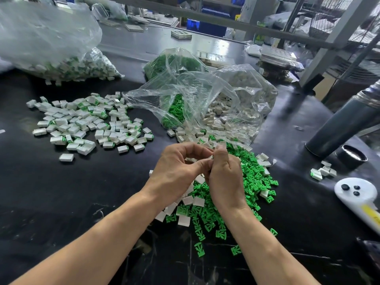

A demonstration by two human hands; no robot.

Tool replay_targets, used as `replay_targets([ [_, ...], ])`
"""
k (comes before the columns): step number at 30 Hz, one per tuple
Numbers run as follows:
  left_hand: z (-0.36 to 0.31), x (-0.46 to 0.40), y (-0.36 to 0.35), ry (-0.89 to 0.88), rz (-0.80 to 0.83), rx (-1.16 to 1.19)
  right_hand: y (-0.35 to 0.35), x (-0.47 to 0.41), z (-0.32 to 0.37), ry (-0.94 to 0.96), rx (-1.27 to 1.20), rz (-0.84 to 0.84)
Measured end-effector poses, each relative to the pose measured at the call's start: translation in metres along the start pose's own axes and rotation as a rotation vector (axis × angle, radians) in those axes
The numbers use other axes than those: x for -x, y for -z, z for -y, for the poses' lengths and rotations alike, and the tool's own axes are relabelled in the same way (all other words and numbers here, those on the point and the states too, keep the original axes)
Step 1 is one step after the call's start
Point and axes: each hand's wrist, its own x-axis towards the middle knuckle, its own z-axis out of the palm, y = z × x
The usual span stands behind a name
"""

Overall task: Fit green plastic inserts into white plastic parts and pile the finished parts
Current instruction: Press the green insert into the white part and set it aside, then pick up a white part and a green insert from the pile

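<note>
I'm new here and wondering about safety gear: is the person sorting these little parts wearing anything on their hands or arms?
No. Both the left hand and the right hand are bare, with no gloves, rings, watch or wristband in view. Both forearms are uncovered as far as the picture's lower edge, so no sleeve shows. Fingernails appear short and unpainted where visible.
</note>
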Motion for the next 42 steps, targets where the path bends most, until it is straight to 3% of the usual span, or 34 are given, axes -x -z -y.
replay_targets([
  [17,0.001,0.002,0.001,-0.004,-0.005,0.003,0.002,0.002,0.001,0.077,0.043,0.027],
  [24,-0.002,-0.001,0.005,-0.001,-0.040,-0.019,0.005,0.002,0.004,0.028,0.009,0.084],
  [31,-0.004,-0.003,0.014,0.015,-0.104,0.001,0.025,-0.002,0.004,0.158,0.024,0.132],
  [37,-0.004,-0.002,0.012,-0.020,-0.086,-0.066,0.028,-0.002,0.001,0.142,0.060,0.110],
  [42,-0.001,0.000,0.012,-0.129,-0.084,-0.286,0.024,-0.002,-0.002,0.097,0.052,0.098],
])
